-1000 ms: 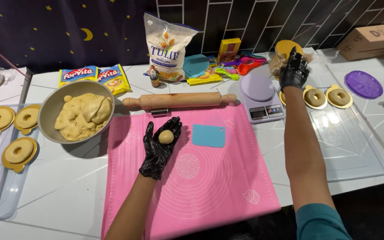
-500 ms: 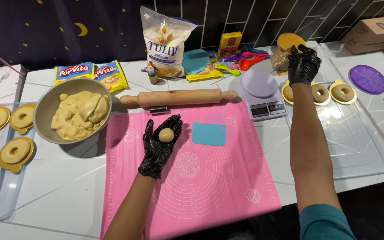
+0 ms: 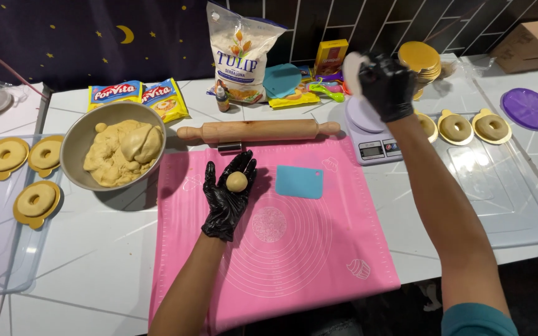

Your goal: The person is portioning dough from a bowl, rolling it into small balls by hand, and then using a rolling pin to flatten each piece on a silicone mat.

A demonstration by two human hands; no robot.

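I'd keep my left hand [image 3: 228,196] flat and open under the dough ball [image 3: 236,181] while my right hand [image 3: 386,84], gripping a pale disc [image 3: 350,71], stays clear of the scale [image 3: 372,134].

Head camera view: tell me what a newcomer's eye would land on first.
The bright pink mat fills the middle of the white table, and the black-gloved left hand lies open on it with a small dough ball in its palm. Left of it sits a metal bowl of dough; the right hand is raised above the scale, holding a pale disc.
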